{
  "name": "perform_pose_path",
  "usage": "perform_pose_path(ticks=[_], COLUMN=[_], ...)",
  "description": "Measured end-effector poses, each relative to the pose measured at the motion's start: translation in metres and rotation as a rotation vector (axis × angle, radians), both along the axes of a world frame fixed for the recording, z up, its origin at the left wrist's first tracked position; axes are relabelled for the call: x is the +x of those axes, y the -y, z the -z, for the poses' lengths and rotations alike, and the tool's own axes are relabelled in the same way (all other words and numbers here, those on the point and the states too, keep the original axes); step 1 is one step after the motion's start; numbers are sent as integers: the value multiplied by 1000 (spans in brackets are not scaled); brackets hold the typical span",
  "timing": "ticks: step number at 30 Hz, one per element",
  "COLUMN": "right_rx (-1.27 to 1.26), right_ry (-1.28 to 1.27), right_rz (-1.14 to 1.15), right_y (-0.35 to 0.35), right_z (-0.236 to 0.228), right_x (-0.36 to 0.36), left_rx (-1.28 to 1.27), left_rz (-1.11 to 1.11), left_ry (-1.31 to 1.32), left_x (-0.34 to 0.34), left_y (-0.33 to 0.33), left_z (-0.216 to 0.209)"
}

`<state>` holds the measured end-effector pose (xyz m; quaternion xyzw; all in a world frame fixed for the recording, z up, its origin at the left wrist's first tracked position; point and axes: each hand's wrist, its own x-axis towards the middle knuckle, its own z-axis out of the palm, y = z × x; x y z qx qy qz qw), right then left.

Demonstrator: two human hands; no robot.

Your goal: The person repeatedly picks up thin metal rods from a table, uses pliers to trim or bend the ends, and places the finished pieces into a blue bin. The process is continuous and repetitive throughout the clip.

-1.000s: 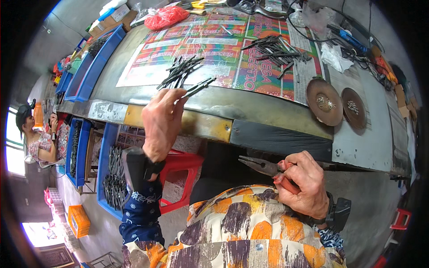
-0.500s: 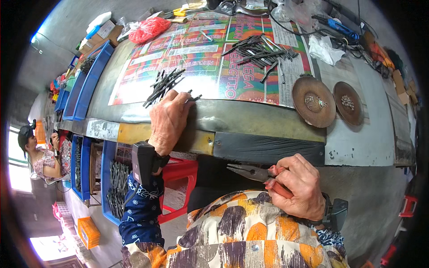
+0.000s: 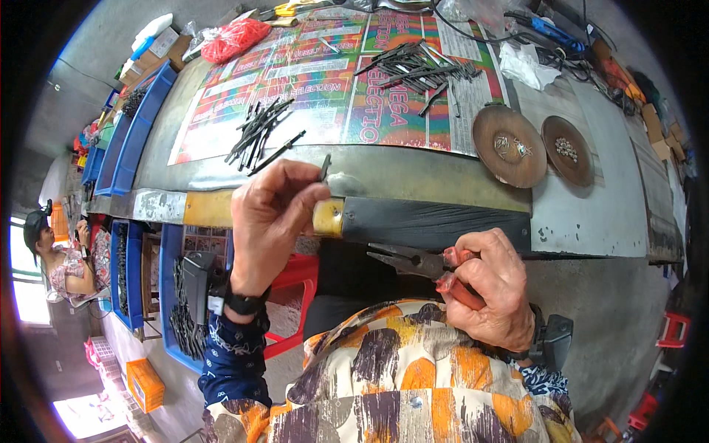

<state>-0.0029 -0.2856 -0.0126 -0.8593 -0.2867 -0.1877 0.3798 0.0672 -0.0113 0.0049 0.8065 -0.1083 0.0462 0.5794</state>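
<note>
Above the table's near edge, my left hand (image 3: 269,221) pinches a thin dark stick-like piece (image 3: 326,167) between thumb and fingers; its tip points up and the rest is hidden. Just beyond that hand, one black stick (image 3: 278,153) lies apart from a small pile of black sticks (image 3: 258,131). Lower right, my right hand (image 3: 491,292) is closed round the red handles of pliers (image 3: 413,262). The pliers' jaws point left, slightly parted, with nothing between them. A larger heap of black sticks (image 3: 417,70) lies farther back on a colourful printed sheet (image 3: 317,107).
Two brown dishes stand at right: one dish (image 3: 508,174) holds small metal pieces, the other dish (image 3: 572,171) small round ones. Blue trays (image 3: 138,144) stand at left. A red bag (image 3: 235,41) and cables lie at the back. Another person (image 3: 66,258) sits far left.
My left hand has drawn back from the small pile toward me, lifting a dark piece and turning at the wrist. My right hand still holds the pliers in nearly the same place.
</note>
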Motion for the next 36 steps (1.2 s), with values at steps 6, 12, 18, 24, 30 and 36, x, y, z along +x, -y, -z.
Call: perform_pose_path(ticks=[6, 12, 18, 24, 30, 36], right_rx=[-155, -228, -273, -330, -404, -122], right_ry=[102, 114, 171, 178, 211, -140], right_rz=[47, 50, 36, 54, 26, -202], right_y=[-7, -9, -11, -12, -11, -8], right_z=[-4, -7, -7, -6, -1, 3], right_x=[-4, -8, -8, -8, -8, -9], left_rx=[-550, -756, -808, -774, -726, -594], left_rz=[147, 226, 243, 235, 246, 223], left_ry=[-346, -539, -605, -621, -596, -301], left_x=[-40, -56, -59, -61, -61, -70], left_y=[10, 7, 3, 2, 2, 11], left_z=[-5, 1, 4, 4, 5, 12])
